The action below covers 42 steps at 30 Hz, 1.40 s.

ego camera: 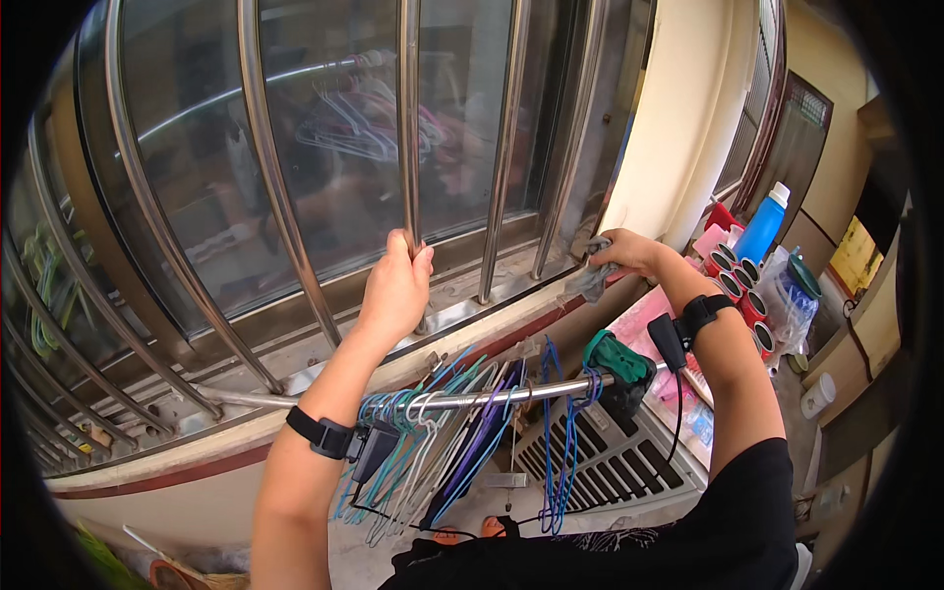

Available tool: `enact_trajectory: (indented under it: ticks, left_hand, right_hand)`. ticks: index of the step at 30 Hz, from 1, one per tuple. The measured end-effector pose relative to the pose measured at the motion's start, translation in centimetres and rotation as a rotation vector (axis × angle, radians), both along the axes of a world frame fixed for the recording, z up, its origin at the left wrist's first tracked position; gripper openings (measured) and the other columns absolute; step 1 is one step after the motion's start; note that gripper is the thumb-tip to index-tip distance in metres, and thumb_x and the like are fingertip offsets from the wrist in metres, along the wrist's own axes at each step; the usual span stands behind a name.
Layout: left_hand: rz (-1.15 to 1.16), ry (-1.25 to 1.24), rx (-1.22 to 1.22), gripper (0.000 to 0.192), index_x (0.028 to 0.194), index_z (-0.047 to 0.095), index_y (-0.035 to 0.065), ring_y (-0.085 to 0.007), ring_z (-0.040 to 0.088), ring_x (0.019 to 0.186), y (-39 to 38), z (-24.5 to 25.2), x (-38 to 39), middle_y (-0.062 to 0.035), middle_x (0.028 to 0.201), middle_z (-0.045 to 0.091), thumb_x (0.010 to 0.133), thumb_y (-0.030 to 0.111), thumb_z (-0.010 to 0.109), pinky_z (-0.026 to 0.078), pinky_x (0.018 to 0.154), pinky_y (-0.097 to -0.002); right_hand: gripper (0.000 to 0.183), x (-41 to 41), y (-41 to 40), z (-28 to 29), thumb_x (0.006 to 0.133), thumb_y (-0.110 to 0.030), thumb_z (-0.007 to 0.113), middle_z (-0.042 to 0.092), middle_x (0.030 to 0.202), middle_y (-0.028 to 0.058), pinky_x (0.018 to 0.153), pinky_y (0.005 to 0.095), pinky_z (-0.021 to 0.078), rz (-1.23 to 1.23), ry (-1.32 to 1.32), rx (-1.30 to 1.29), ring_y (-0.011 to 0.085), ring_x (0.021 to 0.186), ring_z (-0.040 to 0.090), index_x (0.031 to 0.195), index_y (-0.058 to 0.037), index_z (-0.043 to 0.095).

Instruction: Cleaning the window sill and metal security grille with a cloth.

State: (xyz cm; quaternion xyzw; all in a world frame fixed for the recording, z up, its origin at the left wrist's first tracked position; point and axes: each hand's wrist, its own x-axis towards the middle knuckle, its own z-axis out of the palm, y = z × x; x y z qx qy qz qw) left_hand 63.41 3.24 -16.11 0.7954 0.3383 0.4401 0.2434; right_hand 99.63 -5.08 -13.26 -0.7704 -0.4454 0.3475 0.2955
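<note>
My left hand (pixel 398 287) is wrapped around an upright metal window bar (pixel 408 133), near its lower end. Over to the right, my right hand (pixel 625 252) holds a crumpled grey cloth (pixel 588 276) against the right end of the window sill (pixel 461 316). Parts of the cloth hang below my fingers over the sill's edge. Behind the bars is a sliding glass window pane (pixel 332 192), which reflects hangers and a rail.
Below the sill, a metal rail (pixel 479 398) carries several clothes hangers (pixel 442 450) and a green cloth (pixel 616 358). At right, a pink-covered surface (pixel 656 324) bears red cans (pixel 752 302) and a blue bottle (pixel 763 225). A slatted grille panel (pixel 612 457) stands beneath; a broom (pixel 221 580) lies lower left.
</note>
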Motion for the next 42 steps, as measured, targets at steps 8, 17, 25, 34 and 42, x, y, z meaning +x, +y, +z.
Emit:
enact_trajectory:
  ticks: [8,17,25,34,42]
  left_hand:
    - [0.007,-0.021,-0.001,0.018,0.099,0.043,0.0028,-0.0251,0.06,0.072,-0.1,-0.4,-0.7,-0.011,0.076,0.06,0.096,0.02,0.045,0.046,0.067,-0.0351]
    - [-0.006,-0.04,-0.021,0.016,0.099,0.042,0.0019,-0.0264,0.063,0.071,-0.8,-0.1,0.7,-0.0125,0.075,0.06,0.095,0.017,0.047,0.048,0.067,-0.036]
    - [0.019,-0.026,-0.036,0.014,0.1,0.042,0.0043,-0.0173,0.053,0.069,-0.5,-0.4,0.1,-0.0059,0.074,0.056,0.096,0.017,0.044,0.043,0.066,-0.0307]
    - [0.022,-0.024,-0.063,0.016,0.098,0.042,0.0041,-0.0184,0.055,0.068,-0.6,-0.5,-0.1,-0.007,0.074,0.057,0.097,0.02,0.044,0.044,0.066,-0.0318]
    - [0.009,-0.018,-0.016,0.022,0.096,0.037,0.0018,-0.0342,0.062,0.07,0.1,-0.7,-0.3,-0.0147,0.073,0.061,0.095,0.021,0.047,0.047,0.064,-0.0427]
  right_hand:
    - [0.017,9.7,2.5,-1.4,0.066,-0.001,0.061,0.054,0.085,0.0093,0.068,0.0399,0.0553,-0.343,0.06,0.118,0.023,0.079,0.057,0.082,0.0006,0.054]
    - [0.016,32.9,7.6,-25.7,0.081,-0.007,0.054,0.064,0.089,0.0152,0.055,0.0384,0.0535,0.598,-1.339,-0.447,0.0296,0.075,0.066,0.091,0.0009,0.063]
    - [0.021,7.2,3.8,-13.2,0.074,-0.009,0.069,0.062,0.076,0.0108,0.053,0.0322,0.0534,-0.247,-0.228,-0.072,0.0212,0.062,0.062,0.089,0.0037,0.061]
    - [0.023,-5.9,4.6,-9.8,0.068,-0.016,0.073,0.066,0.065,0.0135,0.061,0.0315,0.0548,0.234,-0.541,-0.259,0.0202,0.06,0.067,0.073,0.0057,0.066]
    - [0.034,-16.0,3.8,-8.6,0.07,-0.019,0.074,0.065,0.078,0.013,0.062,0.031,0.0527,0.543,-0.171,-0.137,0.0202,0.066,0.067,0.088,0.0077,0.062]
